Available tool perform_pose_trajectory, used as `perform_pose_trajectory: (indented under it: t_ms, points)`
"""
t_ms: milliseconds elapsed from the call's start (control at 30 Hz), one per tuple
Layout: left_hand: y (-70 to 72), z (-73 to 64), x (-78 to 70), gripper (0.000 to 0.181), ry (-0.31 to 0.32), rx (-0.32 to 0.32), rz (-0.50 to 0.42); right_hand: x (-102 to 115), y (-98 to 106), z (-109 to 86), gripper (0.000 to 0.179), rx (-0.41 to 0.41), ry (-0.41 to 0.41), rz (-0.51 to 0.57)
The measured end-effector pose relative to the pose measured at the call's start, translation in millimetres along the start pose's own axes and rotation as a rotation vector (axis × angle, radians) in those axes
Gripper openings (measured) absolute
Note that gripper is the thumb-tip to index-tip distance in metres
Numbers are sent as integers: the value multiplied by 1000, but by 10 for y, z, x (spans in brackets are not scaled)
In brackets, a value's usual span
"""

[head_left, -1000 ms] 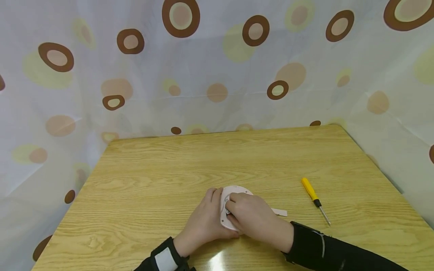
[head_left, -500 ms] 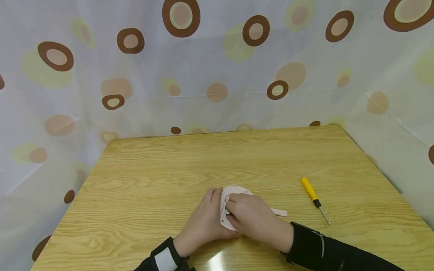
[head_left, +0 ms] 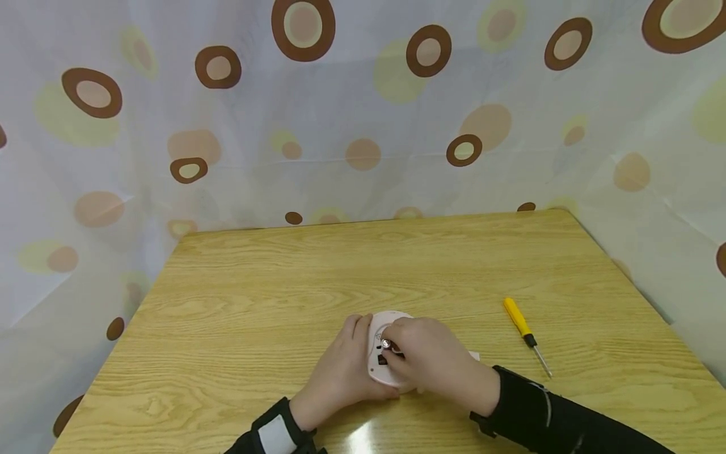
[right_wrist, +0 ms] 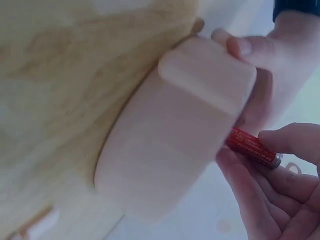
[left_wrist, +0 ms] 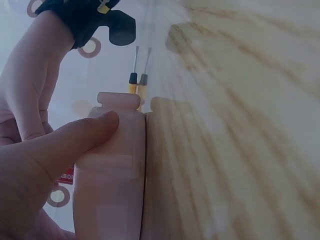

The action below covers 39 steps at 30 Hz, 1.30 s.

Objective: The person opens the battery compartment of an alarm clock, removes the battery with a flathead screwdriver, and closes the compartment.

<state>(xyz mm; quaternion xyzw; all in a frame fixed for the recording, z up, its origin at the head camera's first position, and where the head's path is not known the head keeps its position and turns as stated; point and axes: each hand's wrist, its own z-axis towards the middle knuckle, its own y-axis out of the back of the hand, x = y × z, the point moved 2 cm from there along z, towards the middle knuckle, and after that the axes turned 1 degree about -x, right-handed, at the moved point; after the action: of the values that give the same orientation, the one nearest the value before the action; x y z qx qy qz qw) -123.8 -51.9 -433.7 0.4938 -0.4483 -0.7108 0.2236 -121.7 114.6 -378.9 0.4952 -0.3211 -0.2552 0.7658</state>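
Since the earlier frame, the right hand (head_left: 433,356) is shifting slightly toward the person's right, baring a dark opening (head_left: 382,360) in the white device (right_wrist: 170,135). The right hand is now pinching a red battery (right_wrist: 252,146) between thumb and fingers, its metal end showing just above the opening. The left hand (head_left: 340,372) is gripping the device's left edge, fingers and thumb curling round it. The device is resting on the wooden table (head_left: 283,284). A white strip (head_left: 474,355) is lying partly hidden behind the right hand; a yellow-handled screwdriver (head_left: 524,331) is lying farther right.
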Motion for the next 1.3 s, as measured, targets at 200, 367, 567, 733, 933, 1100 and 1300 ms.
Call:
perform_pose_trajectory:
  t_ms: [200,367,567,733,933,1100,1300]
  points:
    - [-9,8,7,127,5,0,-9,-50,108,7,7,-23,-24,-48]
    - [-14,7,8,129,28,11,-39,-151,188,16,9,-18,-64,-103]
    - [-18,-9,3,129,35,15,-54,-273,260,-15,9,14,-146,-107]
    - [-20,-14,-3,129,24,3,-33,-411,262,-70,12,19,-182,-137]
    - [-19,-13,-6,130,30,1,-31,-603,250,-161,19,6,-234,-159]
    - [-6,-4,-6,130,22,3,-39,-748,254,-234,27,8,-266,-172]
    - [-8,11,12,131,31,7,-54,-867,271,-309,30,8,-291,-204]
